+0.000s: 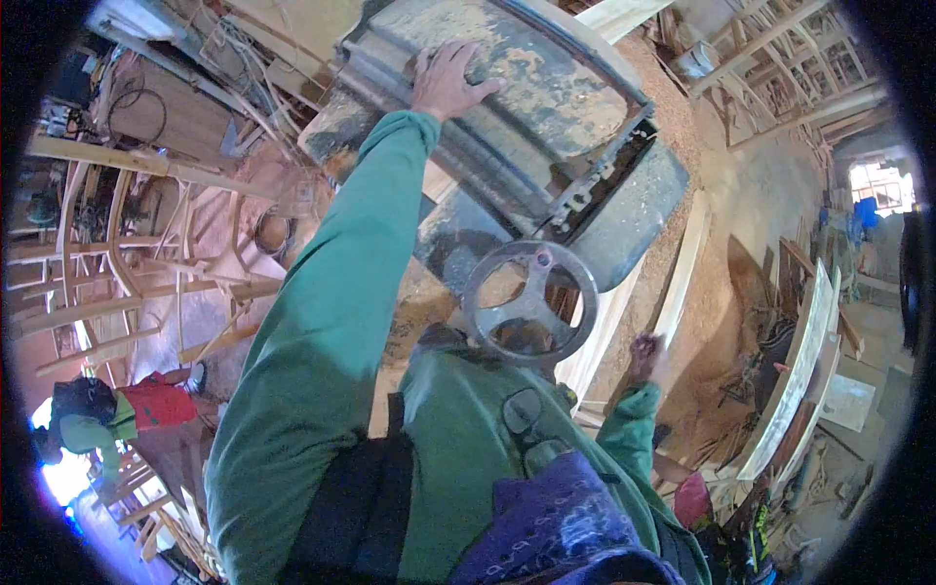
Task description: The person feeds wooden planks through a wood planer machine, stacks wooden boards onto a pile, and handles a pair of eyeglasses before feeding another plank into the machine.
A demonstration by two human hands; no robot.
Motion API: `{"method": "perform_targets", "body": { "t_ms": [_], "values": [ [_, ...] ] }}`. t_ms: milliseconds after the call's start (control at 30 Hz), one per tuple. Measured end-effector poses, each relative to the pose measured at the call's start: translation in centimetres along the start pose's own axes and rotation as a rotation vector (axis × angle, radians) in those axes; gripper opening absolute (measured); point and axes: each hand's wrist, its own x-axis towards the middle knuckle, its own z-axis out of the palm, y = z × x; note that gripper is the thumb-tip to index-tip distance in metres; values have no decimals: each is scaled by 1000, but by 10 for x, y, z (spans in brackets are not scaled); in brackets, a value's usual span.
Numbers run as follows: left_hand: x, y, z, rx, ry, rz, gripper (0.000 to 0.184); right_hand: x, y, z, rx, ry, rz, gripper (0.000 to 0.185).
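My left hand (453,83) lies on the dusty metal top of a woodworking machine (556,93), fingers spread, holding nothing. A grey three-spoked handwheel (475,302) faces me on the machine's near side, just in front of my body. Low on the right is my right hand (646,358), small and blurred beside the near end of a long pale wooden board (687,258). Whether its fingers grip the board is unclear. Another pale board (609,327) shows below the machine, partly hidden by the handwheel.
Sawdust (721,331) covers the floor on the right. Curved wooden planks (795,375) stand farther right. Wooden frames (117,239) fill the left side, where another person in red shorts (161,402) stands. Stacked timber (780,63) lies at the upper right.
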Motion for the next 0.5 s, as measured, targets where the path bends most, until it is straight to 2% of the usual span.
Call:
{"method": "perform_targets", "body": {
  "t_ms": [67, 133, 267, 333, 500],
  "values": [
    [1, 12, 3, 38, 5, 4, 84, 52, -40, 21, -35, -6, -133, 34],
    [-5, 34, 0, 113, 16, -19, 81, 60, -91, 85, -79, -23, -257, 36],
    [-5, 52, -2, 147, -41, -57, 80, 167, -150, 154, -109, -164, -305, 37],
    [-3, 53, -2, 153, -94, -82, 79, 188, -177, 217, -208, -176, -334, 36],
    [1, 55, -4, 123, -113, -90, 78, 265, -197, 334, -280, -362, -318, 41]
  ]
}}
